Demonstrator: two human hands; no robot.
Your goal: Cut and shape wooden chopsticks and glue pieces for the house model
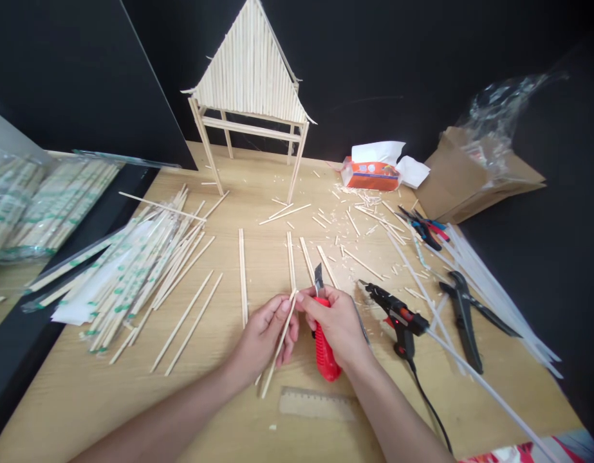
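Observation:
Near the middle of the table, my left hand [270, 331] is closed around a thin wooden stick [278, 347], which slants down toward the table's near edge. The thumb and forefinger of my right hand [336, 321] pinch at the stick's upper end. That same hand also holds a red utility knife [327, 354], its blade pointing away from me. Beyond the hands lie glued stick pairs [242, 276] and more sticks [328, 265]. A transparent ruler [317, 403] is flat on the table below my hands.
A stick-built model house [253, 71] stands at the back. Bagged sticks [137, 276] lie left. To the right are a glue gun [398, 308], black cutters [463, 315], pliers [425, 228], glue sticks [499, 289], a tissue pack [374, 176] and a paper bag [454, 177].

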